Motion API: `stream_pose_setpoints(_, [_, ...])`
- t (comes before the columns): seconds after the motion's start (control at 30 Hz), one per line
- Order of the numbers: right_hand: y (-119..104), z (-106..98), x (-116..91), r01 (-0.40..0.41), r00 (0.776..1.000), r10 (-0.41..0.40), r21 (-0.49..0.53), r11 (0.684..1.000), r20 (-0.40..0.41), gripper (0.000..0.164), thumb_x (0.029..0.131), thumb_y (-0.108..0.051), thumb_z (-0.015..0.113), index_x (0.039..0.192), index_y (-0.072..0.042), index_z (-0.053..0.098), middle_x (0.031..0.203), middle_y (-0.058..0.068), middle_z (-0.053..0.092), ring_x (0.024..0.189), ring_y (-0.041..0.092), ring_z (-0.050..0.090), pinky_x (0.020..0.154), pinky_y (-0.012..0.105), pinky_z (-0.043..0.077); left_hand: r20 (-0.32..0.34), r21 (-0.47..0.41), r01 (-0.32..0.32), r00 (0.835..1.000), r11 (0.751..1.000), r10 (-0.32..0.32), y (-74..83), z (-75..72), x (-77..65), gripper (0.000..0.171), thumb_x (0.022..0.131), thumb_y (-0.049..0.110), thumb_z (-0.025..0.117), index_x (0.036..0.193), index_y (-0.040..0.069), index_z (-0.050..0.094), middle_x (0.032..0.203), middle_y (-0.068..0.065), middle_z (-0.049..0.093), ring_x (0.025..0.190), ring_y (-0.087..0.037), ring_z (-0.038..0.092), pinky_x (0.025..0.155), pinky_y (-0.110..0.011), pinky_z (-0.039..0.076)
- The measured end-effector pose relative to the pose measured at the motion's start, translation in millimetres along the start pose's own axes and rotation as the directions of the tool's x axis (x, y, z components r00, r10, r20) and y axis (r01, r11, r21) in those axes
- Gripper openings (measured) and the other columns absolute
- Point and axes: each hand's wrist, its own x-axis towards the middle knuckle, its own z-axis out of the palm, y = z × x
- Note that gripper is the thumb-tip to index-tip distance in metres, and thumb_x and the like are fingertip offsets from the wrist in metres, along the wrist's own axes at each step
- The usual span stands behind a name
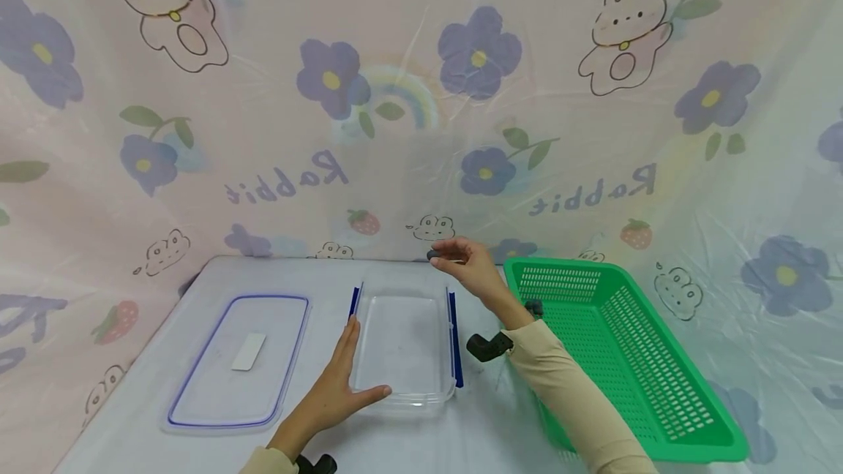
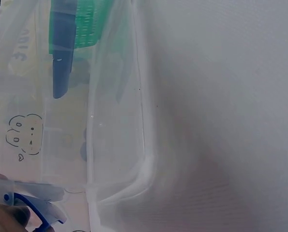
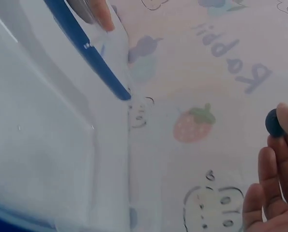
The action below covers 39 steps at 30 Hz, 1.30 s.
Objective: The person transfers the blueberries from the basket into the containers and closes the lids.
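Clear box (image 1: 402, 342), its top open, sits mid-counter (image 1: 487, 408) on a white surface, with a lid (image 1: 224, 390) lying flat to the left and a green basket (image 1: 672, 371) to the right. Two hands work around it. The left hand (image 1: 332, 390) is spread wide, fingers straight along the box's left side and thumb out over the near corner. The right hand (image 1: 476, 273) is raised near the box's far right corner, pinching a small, dark, round piece (image 1: 433, 255) between thumb and fingers.

As to progress: the box is uncovered, and nothing can be seen inside it. The blue latches (image 1: 456, 339) on its sides fasten nothing. The piece is picked up, but it is in the hand, not in the box. No loose items show in the visible part of the basket. Judging by this, the work looks to be at an early stage, with the piece yet to be set down and the lid off.

Writing: the backdrop (image 1: 402, 167) carries the word "Rabbit" twice, mirror-reversed, among flowers, strawberries and bunnies. More lettering at far left is cut off. A white label (image 1: 248, 352) shows at the lid's middle, with no legible text. No brand can be read.
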Motion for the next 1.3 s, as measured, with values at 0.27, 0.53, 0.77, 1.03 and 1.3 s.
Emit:
stream_pose_setpoints(0.27, [10.7,44.4,14.2,-0.056,0.997,0.059,0.074,0.996,-0.042,0.023,0.087,-0.008,0.073,0.109,-0.003,0.068,0.101,0.007,0.067,0.093,0.022,0.062,0.080,0.033,0.052,-0.005,-0.020,0.004,1.000,1.000,-0.005,-0.5,-0.3,0.1,0.117,0.079,0.048,0.078,0.157,0.013,-0.002,0.161,-0.009,-0.006,0.144,-0.036,0.003,0.107,-0.066,0.018])
stream_pose_setpoints(0.53, [38.8,85.0,24.0,-0.140,0.989,0.142,0.065,0.988,-0.041,0.023,0.085,-0.008,0.075,0.107,-0.003,0.069,0.097,0.004,0.068,0.088,0.017,0.063,0.077,0.030,0.053,-0.007,-0.016,-0.008,1.000,1.000,0.008,-2.5,-1.4,0.1,0.116,0.079,0.047,0.078,0.157,0.013,-0.001,0.162,-0.010,-0.005,0.144,-0.035,0.004,0.108,-0.063,0.019])
stream_pose_setpoints(0.77, [63.5,100.9,27.6,-0.185,0.983,0.185,0.021,0.983,0.009,0.019,0.082,-0.007,0.078,0.099,-0.003,0.071,0.089,0.003,0.068,0.082,0.015,0.063,0.075,0.029,0.054,-0.013,-0.030,-0.043,0.999,0.999,0.042,-4.0,-0.8,1.6,0.116,0.079,0.047,0.078,0.156,0.011,0.000,0.161,-0.011,-0.003,0.144,-0.034,0.004,0.109,-0.061,0.019])
stream_pose_setpoints(1.03, [83.9,116.3,30.8,-0.292,0.956,0.293,-0.036,0.956,0.031,0.019,0.078,-0.007,0.081,0.095,-0.004,0.072,0.083,0.001,0.067,0.078,0.014,0.061,0.072,0.029,0.051,-0.007,-0.049,-0.031,1.000,0.998,0.031,-2.4,0.1,1.4,0.115,0.079,0.043,0.079,0.157,0.012,0.000,0.162,-0.010,-0.004,0.145,-0.033,0.003,0.109,-0.062,0.019])
stream_pose_setpoints(1.3, [91.5,129.7,26.8,-0.309,0.948,0.316,-0.140,0.941,0.029,0.019,0.075,-0.002,0.082,0.092,-0.001,0.073,0.077,0.001,0.067,0.071,0.011,0.060,0.064,0.025,0.048,-0.012,-0.041,-0.028,1.000,0.999,0.027,-1.6,-0.6,0.7,0.114,0.079,0.043,0.079,0.157,0.013,0.001,0.162,-0.009,-0.004,0.145,-0.032,0.004,0.109,-0.060,0.020])
